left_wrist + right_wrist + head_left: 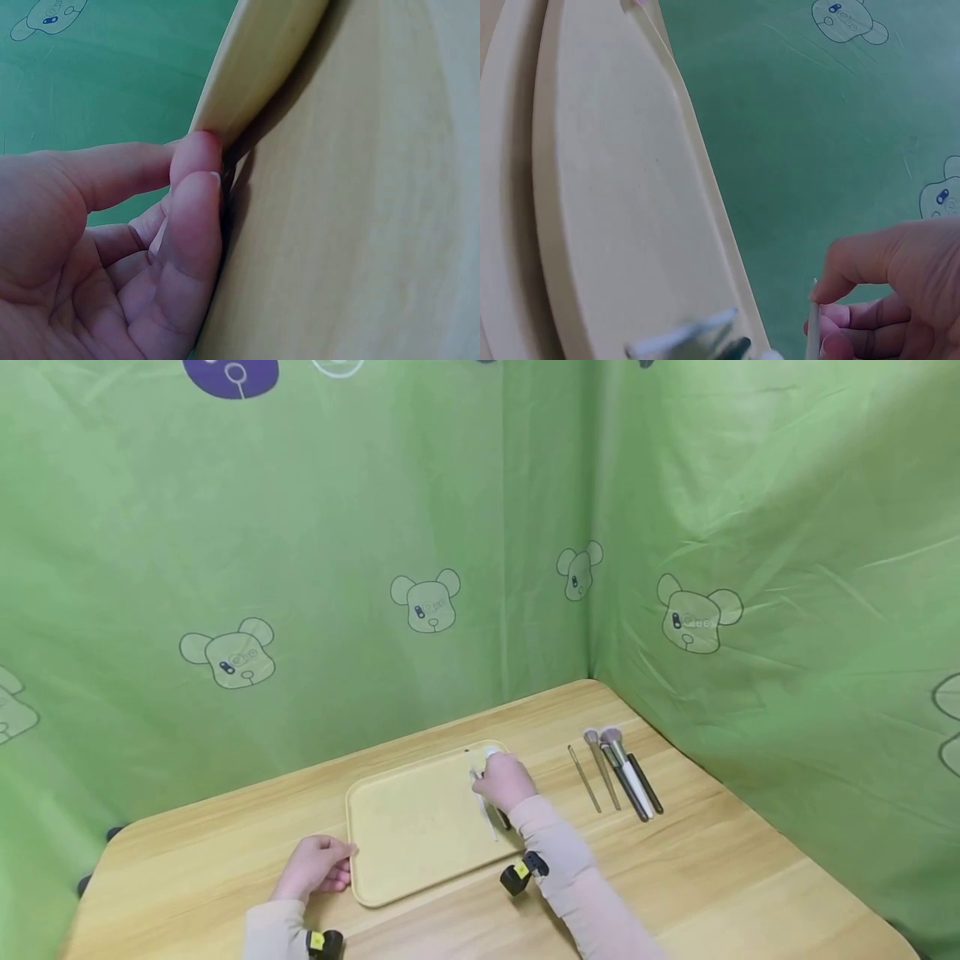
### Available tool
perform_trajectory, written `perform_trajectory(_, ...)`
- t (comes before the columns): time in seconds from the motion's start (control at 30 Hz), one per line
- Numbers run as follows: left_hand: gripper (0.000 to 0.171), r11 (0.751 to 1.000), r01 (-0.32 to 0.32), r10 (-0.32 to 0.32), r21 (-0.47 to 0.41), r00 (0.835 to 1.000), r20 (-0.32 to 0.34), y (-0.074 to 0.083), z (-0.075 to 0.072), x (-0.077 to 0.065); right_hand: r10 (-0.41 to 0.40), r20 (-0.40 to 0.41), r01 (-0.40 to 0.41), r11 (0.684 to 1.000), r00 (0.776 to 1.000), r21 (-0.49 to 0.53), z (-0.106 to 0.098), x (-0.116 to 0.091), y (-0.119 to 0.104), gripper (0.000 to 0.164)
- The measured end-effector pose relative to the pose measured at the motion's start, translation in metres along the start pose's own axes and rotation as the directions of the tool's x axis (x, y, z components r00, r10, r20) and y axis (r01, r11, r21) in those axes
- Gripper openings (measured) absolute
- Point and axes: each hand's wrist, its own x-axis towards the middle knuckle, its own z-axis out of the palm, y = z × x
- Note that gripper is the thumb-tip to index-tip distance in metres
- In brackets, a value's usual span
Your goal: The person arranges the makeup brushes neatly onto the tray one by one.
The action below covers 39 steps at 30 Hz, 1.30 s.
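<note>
A shallow yellow tray (pixel 412 827) lies on the wooden table. My left hand (pixel 318 864) grips its left rim, thumb and fingertips meeting at the edge in the left wrist view. Over the tray's right end is my right hand (pixel 508 781). Between its thumb and fingers it pinches a thin pale stick (pixel 814 326), whose kind I cannot tell. Below the hand, a slim white-handled item (pixel 485 810) and a dark one (pixel 503 817) lie on the tray, partly covered by the hand. They look blurred in the right wrist view.
Right of the tray, several makeup brushes (pixel 603 768) lie side by side on the table (pixel 705 852), bristles toward the back. A green curtain (pixel 322 527) with bear-face prints hangs behind and along the right side.
</note>
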Motion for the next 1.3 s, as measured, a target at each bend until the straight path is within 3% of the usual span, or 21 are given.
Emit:
perform_trajectory(0.3,0.021,1.0,-0.001,0.001,-0.002,1.0,-0.005,0.001,0.0,-0.001,0.042,0.045,-0.043,0.999,0.998,0.014,0.018,0.001,-0.011,0.026)
perform_trajectory(0.6,0.022,1.0,-0.001,0.001,-0.005,1.0,0.0,-0.001,0.001,0.0,0.065,0.03,-0.066,0.997,0.997,0.027,0.031,0.001,-0.017,0.017)
perform_trajectory(1.3,0.021,1.0,-0.006,0.006,-0.013,1.0,-0.003,-0.002,0.0,0.003,0.03,-0.016,-0.031,0.995,0.999,-0.099,0.043,0.005,-0.015,0.016)
